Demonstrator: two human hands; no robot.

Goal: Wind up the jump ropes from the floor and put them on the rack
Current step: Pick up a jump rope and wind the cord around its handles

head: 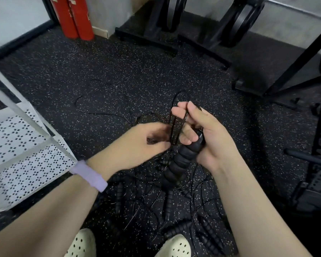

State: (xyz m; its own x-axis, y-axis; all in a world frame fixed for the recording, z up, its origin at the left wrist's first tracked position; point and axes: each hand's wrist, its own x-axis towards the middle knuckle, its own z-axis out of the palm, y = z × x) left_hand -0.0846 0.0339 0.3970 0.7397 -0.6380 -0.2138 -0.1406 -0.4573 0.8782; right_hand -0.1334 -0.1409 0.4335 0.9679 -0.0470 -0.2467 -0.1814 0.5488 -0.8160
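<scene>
My right hand (208, 134) grips the black ribbed handles of a jump rope (180, 160), with thin black cord loops (176, 125) wound over its fingers. Just left of it, my left hand (143, 143) pinches the same cord. The rest of this cord trails in loose curves on the speckled floor (104, 106) beyond my hands. Under my wrists lies a tangled pile of more jump ropes (156, 201), with several ribbed handles showing. The white perforated rack (24, 151) stands at the left, close to my left forearm.
Two red cylinders (76, 17) stand against the far wall. Black weight-plate stands (174, 34) line the back, and a black machine frame (319, 145) fills the right side. My two pale perforated shoes (174, 245) show at the bottom edge.
</scene>
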